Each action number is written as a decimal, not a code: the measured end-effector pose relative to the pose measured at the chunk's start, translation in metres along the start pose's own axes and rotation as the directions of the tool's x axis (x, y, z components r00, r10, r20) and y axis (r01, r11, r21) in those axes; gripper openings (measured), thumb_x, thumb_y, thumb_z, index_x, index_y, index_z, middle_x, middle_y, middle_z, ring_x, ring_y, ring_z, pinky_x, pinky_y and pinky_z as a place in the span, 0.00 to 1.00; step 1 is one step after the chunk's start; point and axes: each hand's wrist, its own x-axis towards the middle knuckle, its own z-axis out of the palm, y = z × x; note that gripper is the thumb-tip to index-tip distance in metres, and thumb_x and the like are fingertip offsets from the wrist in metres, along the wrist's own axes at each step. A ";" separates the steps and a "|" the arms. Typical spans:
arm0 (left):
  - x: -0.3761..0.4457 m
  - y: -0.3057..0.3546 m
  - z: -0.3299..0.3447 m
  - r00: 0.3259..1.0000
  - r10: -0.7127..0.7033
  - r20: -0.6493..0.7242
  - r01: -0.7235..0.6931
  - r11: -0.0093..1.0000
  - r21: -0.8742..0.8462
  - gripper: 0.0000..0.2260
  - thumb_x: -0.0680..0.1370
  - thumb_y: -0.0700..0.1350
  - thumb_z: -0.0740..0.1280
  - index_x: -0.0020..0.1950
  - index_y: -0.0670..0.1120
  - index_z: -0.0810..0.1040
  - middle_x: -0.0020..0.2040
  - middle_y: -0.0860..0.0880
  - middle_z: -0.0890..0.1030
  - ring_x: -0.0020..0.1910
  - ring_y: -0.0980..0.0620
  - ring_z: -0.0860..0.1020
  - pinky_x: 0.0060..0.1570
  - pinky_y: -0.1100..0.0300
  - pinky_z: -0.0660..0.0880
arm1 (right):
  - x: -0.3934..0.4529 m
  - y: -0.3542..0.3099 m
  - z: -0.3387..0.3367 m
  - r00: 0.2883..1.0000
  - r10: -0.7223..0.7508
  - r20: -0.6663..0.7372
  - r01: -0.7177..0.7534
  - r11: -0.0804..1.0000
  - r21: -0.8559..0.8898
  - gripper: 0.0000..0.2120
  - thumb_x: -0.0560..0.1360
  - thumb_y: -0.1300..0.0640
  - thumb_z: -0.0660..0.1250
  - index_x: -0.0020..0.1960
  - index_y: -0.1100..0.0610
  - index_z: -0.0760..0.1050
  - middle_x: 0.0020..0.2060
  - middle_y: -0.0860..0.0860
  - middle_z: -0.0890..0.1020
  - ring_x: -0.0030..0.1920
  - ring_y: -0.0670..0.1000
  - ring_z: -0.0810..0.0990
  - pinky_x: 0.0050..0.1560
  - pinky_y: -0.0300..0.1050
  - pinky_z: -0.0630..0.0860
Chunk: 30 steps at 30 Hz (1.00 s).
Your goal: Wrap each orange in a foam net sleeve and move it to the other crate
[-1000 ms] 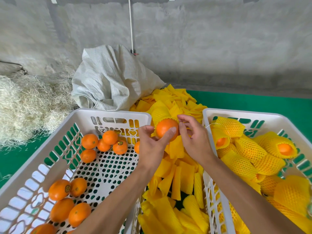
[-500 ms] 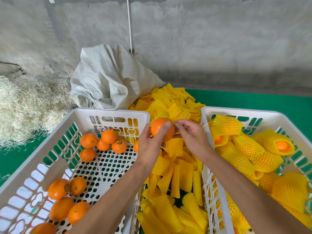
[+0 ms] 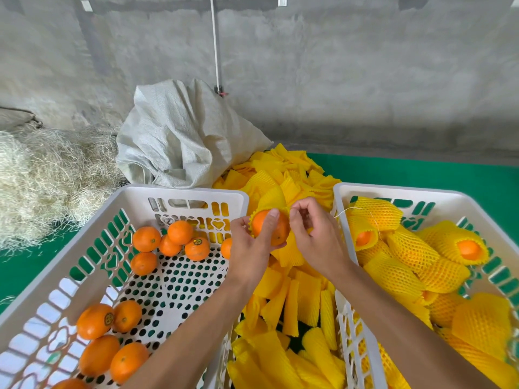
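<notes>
The left hand point(image 3: 252, 248) grips an orange point(image 3: 271, 227) between the two crates, thumb across its front. The right hand point(image 3: 314, 237) pinches the rim of the yellow foam net sleeve point(image 3: 273, 197) fitted over the orange's far side, above loose sleeves point(image 3: 297, 301).
</notes>
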 end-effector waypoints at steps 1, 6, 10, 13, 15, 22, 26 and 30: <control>0.001 0.001 0.000 1.000 0.004 0.000 -0.004 1.000 -0.025 0.31 0.75 0.62 0.74 0.70 0.49 0.66 0.62 0.44 0.80 0.54 0.49 0.87 0.48 0.48 0.85 | 0.001 0.003 0.000 1.000 0.011 0.012 -0.011 1.000 -0.005 0.05 0.84 0.50 0.64 0.53 0.51 0.74 0.44 0.37 0.78 0.46 0.43 0.79 0.41 0.29 0.71; 0.006 0.005 -0.001 0.998 -0.055 0.023 0.057 0.991 -0.122 0.17 0.82 0.61 0.64 0.67 0.55 0.72 0.60 0.39 0.82 0.48 0.36 0.86 0.41 0.51 0.83 | 0.001 0.006 0.004 0.984 0.104 0.144 -0.114 0.992 0.063 0.14 0.82 0.37 0.61 0.62 0.42 0.77 0.55 0.37 0.81 0.55 0.42 0.81 0.46 0.35 0.80; 0.007 0.004 -0.001 0.992 -0.119 0.049 0.126 0.977 -0.170 0.21 0.80 0.59 0.71 0.67 0.49 0.71 0.61 0.37 0.81 0.49 0.35 0.86 0.41 0.51 0.82 | 0.003 0.009 0.003 0.988 0.045 0.150 -0.054 0.997 0.060 0.14 0.84 0.45 0.63 0.63 0.50 0.81 0.54 0.42 0.83 0.56 0.44 0.82 0.50 0.34 0.78; 0.006 0.004 -0.003 0.984 -0.132 0.117 0.156 0.962 -0.223 0.30 0.71 0.52 0.78 0.68 0.46 0.71 0.66 0.35 0.78 0.56 0.33 0.84 0.48 0.50 0.82 | 0.004 0.009 0.001 0.995 -0.025 0.098 0.024 1.000 0.007 0.12 0.84 0.52 0.64 0.62 0.55 0.82 0.52 0.45 0.84 0.53 0.41 0.82 0.49 0.30 0.75; 0.006 0.004 -0.003 0.982 -0.131 0.136 0.163 0.954 -0.253 0.29 0.69 0.46 0.78 0.67 0.45 0.71 0.67 0.34 0.76 0.58 0.33 0.83 0.50 0.49 0.82 | 0.003 0.009 -0.001 0.995 0.012 0.094 -0.011 1.000 -0.011 0.14 0.84 0.52 0.64 0.66 0.55 0.80 0.54 0.46 0.84 0.53 0.41 0.82 0.49 0.32 0.77; 0.004 0.009 -0.003 0.983 -0.169 0.078 0.183 0.956 -0.231 0.30 0.73 0.47 0.78 0.71 0.41 0.72 0.65 0.36 0.80 0.51 0.38 0.87 0.58 0.44 0.83 | 0.002 0.009 0.001 0.992 0.072 0.101 -0.072 0.997 -0.004 0.15 0.82 0.58 0.67 0.67 0.53 0.79 0.52 0.44 0.84 0.52 0.40 0.82 0.49 0.29 0.76; -0.001 0.010 0.002 0.995 -0.094 0.017 0.095 0.987 -0.126 0.37 0.70 0.50 0.82 0.72 0.43 0.67 0.60 0.38 0.83 0.49 0.36 0.87 0.47 0.46 0.85 | 0.004 0.009 0.001 0.988 0.133 -0.079 -0.129 0.990 0.048 0.09 0.82 0.57 0.67 0.60 0.55 0.81 0.45 0.45 0.85 0.47 0.44 0.83 0.45 0.40 0.80; -0.005 0.008 0.003 1.000 -0.001 -0.012 0.002 0.995 0.097 0.37 0.63 0.63 0.83 0.63 0.53 0.69 0.49 0.52 0.87 0.43 0.46 0.88 0.48 0.39 0.85 | 0.004 0.000 -0.002 0.976 0.082 -0.201 -0.076 0.996 0.035 0.09 0.81 0.55 0.66 0.58 0.56 0.80 0.42 0.46 0.83 0.44 0.47 0.82 0.43 0.46 0.80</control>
